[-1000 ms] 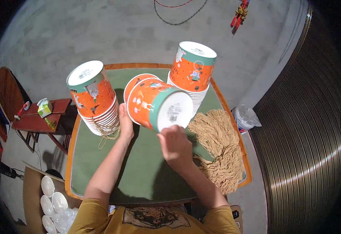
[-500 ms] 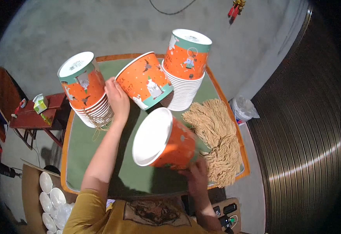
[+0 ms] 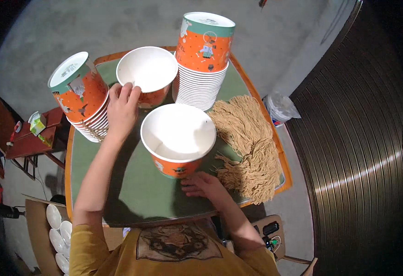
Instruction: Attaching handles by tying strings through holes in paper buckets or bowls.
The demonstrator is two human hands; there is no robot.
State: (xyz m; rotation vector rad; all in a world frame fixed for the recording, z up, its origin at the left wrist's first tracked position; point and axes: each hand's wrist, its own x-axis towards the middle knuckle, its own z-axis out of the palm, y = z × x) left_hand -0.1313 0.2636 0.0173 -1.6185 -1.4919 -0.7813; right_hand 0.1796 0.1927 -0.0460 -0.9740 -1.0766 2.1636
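Observation:
Toward the far middle of the green table, an orange paper bucket (image 3: 153,97) stands with its white open mouth upward. The fingers of my left hand (image 3: 122,112) hook over its near left rim and hold it. Closer to me is a second paper bucket (image 3: 177,166), upright with its white inside showing. My right hand (image 3: 202,186) lies beside its base, fingers stretched out and holding nothing. Two upside-down stacks of the same buckets flank the far one: a leaning left stack (image 3: 84,99) with tan string at its lower rims, and a taller right stack (image 3: 204,50).
A heap of tan yarn strands (image 3: 252,152) covers the table's right side. A white pail (image 3: 280,110) stands beyond the right edge. Left of the table are a red bench (image 3: 33,140) and, lower, a cardboard box (image 3: 42,232) of white cups. Small devices rest on a stool (image 3: 280,234) lower right.
The far bucket has gone from tilted to upright under my left hand. The near bucket has turned from its side to mouth up, and my right hand has let go of it.

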